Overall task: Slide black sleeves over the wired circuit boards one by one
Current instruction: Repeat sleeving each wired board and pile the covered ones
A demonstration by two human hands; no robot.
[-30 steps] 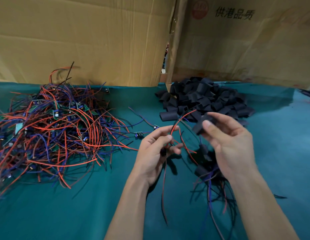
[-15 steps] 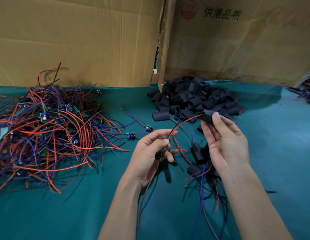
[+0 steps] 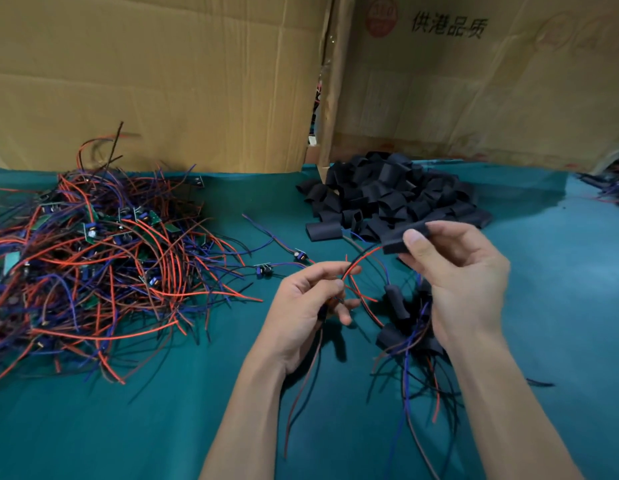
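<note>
A single head-worn view looks forward and down, close over the green surface [image 3: 93,427], facing cardboard boxes [image 3: 162,81] behind it.

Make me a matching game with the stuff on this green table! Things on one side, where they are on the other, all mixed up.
Things:
1. black sleeve
2. pile of black sleeves
3. tangle of wired circuit boards
4. red wire

Places:
A. heaped at the table's left
B. pinched in the right hand
C. running from the left hand up to the held sleeve
D. heaped by the cardboard boxes

Pairs: 1-B, 2-D, 3-A, 4-C
</note>
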